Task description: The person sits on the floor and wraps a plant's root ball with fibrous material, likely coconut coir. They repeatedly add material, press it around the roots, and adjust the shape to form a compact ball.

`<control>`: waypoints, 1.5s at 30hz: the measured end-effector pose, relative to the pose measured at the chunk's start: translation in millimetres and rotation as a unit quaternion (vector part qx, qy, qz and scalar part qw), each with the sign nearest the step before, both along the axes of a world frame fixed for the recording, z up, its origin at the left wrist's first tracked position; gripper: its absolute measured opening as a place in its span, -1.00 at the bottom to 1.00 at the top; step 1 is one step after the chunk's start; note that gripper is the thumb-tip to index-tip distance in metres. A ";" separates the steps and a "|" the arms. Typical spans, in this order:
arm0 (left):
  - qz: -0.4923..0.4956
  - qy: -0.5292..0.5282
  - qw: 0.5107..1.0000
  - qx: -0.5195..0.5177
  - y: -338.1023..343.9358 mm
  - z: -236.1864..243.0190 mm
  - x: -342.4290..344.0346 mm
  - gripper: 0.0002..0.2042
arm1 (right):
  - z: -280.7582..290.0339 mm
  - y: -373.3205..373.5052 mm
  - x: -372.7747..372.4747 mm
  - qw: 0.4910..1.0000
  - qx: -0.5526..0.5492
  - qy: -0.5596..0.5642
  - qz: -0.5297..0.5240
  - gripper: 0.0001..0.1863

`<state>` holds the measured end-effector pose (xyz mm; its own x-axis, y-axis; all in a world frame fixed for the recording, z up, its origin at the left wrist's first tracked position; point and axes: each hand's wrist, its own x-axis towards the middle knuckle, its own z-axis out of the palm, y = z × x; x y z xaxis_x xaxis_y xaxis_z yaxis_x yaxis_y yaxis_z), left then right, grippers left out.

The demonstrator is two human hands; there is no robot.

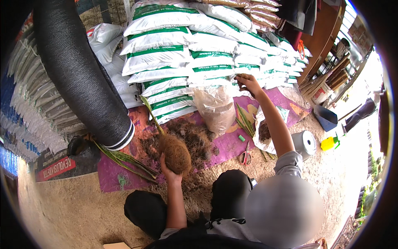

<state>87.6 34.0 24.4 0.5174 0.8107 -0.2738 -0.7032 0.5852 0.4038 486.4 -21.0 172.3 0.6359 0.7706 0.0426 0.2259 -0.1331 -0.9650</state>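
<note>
My left hand (pixel 170 173) cups a brown ball of coconut fibre (pixel 175 154) from below and its left side. A long green leaf (pixel 151 114) with pale edges rises from the top of the ball. Raised ahead on the right, my right hand (pixel 248 84) has its fingers bent and pressed together; whatever they pinch is too small to make out. Just left of and below that hand stands a clear plastic bag (pixel 216 110). Loose coconut fibre and dark soil (pixel 195 139) lie heaped behind the ball, on a purple patterned mat (pixel 224 151).
White-and-green sacks (pixel 166 54) are stacked behind the mat. A black mesh roll (pixel 83 70) leans in from the left. Cut leaves (pixel 128 159), scissors (pixel 245 157), an open white bag (pixel 265 130), a white pot (pixel 304 144) and a yellow spray bottle (pixel 328 143) lie around.
</note>
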 end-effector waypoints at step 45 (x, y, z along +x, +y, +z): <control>0.036 -0.078 0.990 0.112 -53.2 52.7 -54.7 -0.43 | -35.2 -50.4 -340.4 0.922 0.179 -0.288 0.185 -0.42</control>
<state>32.9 -19.1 77.2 0.4779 0.8784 -0.0055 -0.8036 0.4397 0.4012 146.0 -71.3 137.1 0.1255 0.8012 0.5850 0.6811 0.3592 -0.6380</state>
